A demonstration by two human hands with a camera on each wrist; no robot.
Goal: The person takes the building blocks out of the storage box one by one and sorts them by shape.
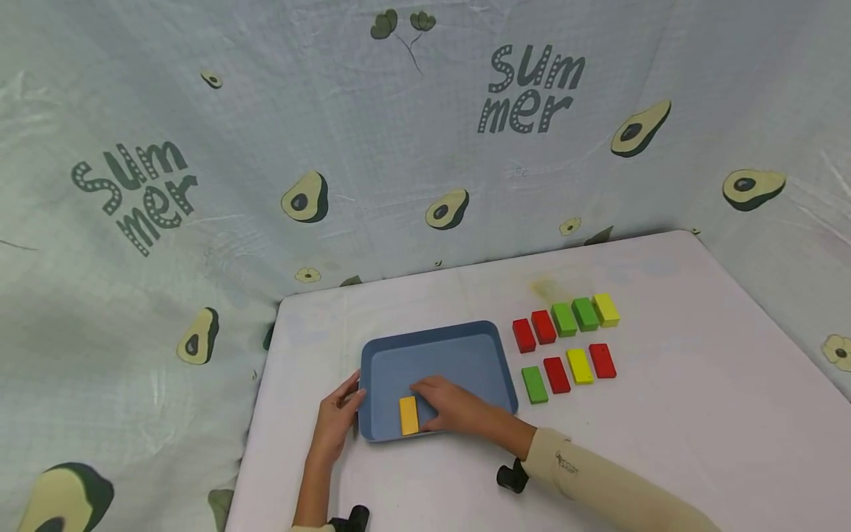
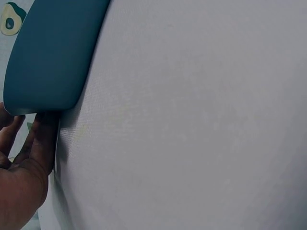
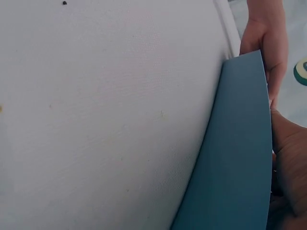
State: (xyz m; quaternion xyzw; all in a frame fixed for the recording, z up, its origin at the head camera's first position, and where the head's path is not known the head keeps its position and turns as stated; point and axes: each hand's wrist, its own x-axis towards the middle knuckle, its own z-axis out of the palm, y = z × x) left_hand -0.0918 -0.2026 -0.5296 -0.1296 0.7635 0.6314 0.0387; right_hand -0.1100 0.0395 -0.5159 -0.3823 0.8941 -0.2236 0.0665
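Observation:
A blue-grey tray (image 1: 442, 335) lies on the white table. My left hand (image 1: 335, 423) is at its left side, fingertips touching the rim near the front corner. In the left wrist view, fingers of this left hand (image 2: 29, 158) reach the outside of the tray wall (image 2: 53, 57). Inside the tray, at its front left, lies a yellow-orange block (image 1: 408, 416). Beside that block, over the tray, is my right hand (image 1: 455, 408), its thumb and fingers spread near the block's two ends. The right wrist view hides the block behind the tray wall (image 3: 235, 143).
Right of the tray, small blocks stand in two rows: several red (image 1: 524, 335), several green (image 1: 564, 319) and two yellow (image 1: 606, 309). A printed cloth (image 1: 372, 133) hangs behind the table (image 1: 665, 443). Black wrist devices (image 1: 513, 476) sit on both arms.

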